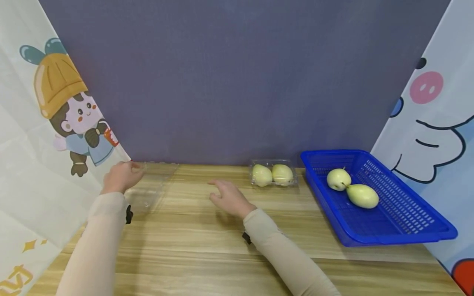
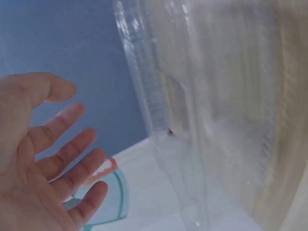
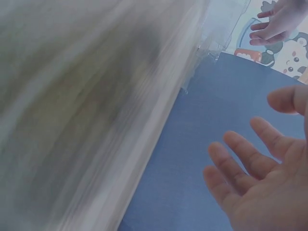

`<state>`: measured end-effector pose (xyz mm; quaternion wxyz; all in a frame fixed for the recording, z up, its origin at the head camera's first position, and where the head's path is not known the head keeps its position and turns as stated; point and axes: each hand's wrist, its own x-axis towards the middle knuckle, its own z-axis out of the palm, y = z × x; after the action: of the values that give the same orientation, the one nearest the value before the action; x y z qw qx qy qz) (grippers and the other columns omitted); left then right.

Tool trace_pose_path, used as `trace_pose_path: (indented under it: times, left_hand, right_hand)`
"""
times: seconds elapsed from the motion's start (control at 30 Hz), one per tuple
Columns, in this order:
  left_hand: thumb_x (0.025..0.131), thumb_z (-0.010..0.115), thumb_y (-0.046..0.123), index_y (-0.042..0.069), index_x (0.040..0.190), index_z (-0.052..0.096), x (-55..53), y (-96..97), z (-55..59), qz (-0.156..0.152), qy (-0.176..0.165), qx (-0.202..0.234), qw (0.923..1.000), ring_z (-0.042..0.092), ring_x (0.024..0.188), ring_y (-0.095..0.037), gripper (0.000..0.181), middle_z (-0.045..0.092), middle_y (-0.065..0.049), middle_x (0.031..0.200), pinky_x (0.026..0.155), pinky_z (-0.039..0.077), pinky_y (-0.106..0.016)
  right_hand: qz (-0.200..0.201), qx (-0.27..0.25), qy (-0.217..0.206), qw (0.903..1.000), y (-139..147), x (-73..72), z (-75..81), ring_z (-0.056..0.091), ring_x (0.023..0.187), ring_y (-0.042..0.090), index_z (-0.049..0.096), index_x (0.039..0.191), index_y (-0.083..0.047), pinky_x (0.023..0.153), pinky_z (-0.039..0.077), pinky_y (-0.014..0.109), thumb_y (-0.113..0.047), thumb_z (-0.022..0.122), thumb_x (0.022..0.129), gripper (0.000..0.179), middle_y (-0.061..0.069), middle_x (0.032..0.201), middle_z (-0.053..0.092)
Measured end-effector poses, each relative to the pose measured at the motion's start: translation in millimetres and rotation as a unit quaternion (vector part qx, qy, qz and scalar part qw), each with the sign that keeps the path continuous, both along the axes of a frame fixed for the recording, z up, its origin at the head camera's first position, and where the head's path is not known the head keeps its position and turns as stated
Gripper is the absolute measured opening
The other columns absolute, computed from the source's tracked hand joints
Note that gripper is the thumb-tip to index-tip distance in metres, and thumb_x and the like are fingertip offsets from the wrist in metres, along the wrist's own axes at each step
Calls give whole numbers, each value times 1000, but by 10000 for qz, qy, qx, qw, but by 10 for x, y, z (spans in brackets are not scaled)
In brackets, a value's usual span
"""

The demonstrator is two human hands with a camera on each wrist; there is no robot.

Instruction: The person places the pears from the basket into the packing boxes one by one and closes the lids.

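My left hand [image 1: 121, 177] is beside a clear plastic container [image 1: 151, 190] at the table's left. In the left wrist view its fingers [image 2: 72, 139] are spread and loosely bent, apart from the container wall. Over the middle of the table, my right hand [image 1: 230, 198] reaches out with relaxed fingers and holds nothing. Two pale yellow pears [image 1: 261, 176] sit in another clear plastic box [image 1: 295, 179] to the right of that hand. How the lid of either container stands is hard to make out.
A blue plastic basket [image 1: 400, 239] stands on the right side of the wooden table [image 1: 207, 255]. Inside it lie a pear [image 1: 338, 179] and a second pear [image 1: 363, 196] on its side. A grey-blue panel [image 1: 237, 82] rises behind, with printed sheets at both sides.
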<state>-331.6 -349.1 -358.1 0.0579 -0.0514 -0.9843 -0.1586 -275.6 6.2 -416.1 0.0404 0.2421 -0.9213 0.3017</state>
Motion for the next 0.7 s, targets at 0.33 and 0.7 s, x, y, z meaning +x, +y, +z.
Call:
trace_pose_path:
  times: [0.33,0.7]
  left_hand:
    - [99,48,34,-14,142,41,58,-140,-35,195,-466,-236,9984,35,121,-64,65,36,-44,136,92,36,-77]
    - [94,50,24,-17,138,39,99,-311,-180,531,-847,-228,9947,40,115,-65,61,38,-46,131,85,42,-75]
  right_hand:
    - [156,-376,-288,9988,-49,-69,-41,49,133,25,49,148,-16,110,42,40,-28,49,103,47,3,150,48]
    - [364,-668,-580,9954,-82,-128,-126,56,124,32,53,144,-9,103,49,39,-19,52,102,44,6,145,54]
